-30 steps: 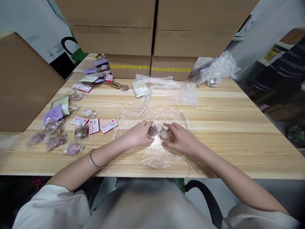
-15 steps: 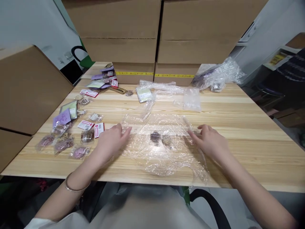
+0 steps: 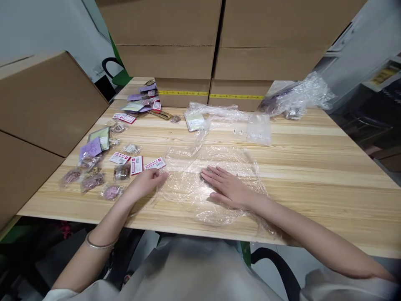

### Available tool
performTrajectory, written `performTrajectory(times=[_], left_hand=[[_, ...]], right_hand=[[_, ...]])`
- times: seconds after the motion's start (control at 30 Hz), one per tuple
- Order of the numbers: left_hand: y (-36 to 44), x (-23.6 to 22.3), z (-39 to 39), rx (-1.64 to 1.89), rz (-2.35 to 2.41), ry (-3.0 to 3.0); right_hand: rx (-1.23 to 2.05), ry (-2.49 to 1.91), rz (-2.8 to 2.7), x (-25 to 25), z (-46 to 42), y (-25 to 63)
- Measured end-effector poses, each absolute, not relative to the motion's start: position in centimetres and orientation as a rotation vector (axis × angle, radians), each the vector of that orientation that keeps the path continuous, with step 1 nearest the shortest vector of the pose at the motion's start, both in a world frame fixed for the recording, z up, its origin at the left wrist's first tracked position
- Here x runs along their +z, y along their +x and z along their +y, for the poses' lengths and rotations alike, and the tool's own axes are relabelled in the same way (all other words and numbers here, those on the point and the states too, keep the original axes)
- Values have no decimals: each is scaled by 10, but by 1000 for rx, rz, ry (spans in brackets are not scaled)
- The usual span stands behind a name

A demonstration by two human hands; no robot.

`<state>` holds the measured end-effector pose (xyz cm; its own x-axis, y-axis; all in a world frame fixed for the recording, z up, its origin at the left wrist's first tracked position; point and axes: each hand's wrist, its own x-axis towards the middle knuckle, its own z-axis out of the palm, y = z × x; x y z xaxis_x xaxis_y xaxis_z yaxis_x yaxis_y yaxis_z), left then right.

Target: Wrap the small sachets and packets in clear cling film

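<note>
A clear, crinkled plastic sheet (image 3: 184,184) lies spread over the wooden table in front of me. My left hand (image 3: 147,183) is at the sheet's left edge, its fingers curled in and closed on the film. My right hand (image 3: 227,188) lies palm down across the middle of the sheet, fingers stretched out. It covers the spot where two small flat pieces showed, one dark and one pale. Just beyond my left hand rest red-and-white barcode cards (image 3: 155,163) and a brown item in a small clear bag (image 3: 121,172).
Several bagged pink pieces (image 3: 112,192) and purple cards (image 3: 90,148) lie at left. Large cardboard boxes (image 3: 169,62) stand along the back, another box (image 3: 50,104) at left. A green card pack (image 3: 194,121), a frosted bag (image 3: 259,128) and bundled plastic (image 3: 300,98) lie farther back.
My right hand has moved left from the sheet's right edge and now lies flat on its middle, over the small pieces. My left hand stays at the left edge. The view has shifted slightly.
</note>
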<state>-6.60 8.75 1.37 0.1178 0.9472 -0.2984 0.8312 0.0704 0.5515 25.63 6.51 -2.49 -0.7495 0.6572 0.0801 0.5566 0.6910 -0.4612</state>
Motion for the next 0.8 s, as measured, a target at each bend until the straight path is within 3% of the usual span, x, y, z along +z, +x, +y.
performTrajectory(times=[0.17,0.27,0.43,0.6,0.8], left_hand=[[-27,46,88,611,1302,1524],[31,61,90,462,969,1451],[105,47,94,186,795,1412],[101,39,80,196,712,1915],[81,26,79,225,437,2548]], right_hand=[[656,-980,-2608,-29,63,255],[801,-1015,-2491,-24,62,253],[1426,-1148,-1907,-6,77,275],[1227,-1413,-1313,5,92,305],[873,-1639,-1673,6,75,287]])
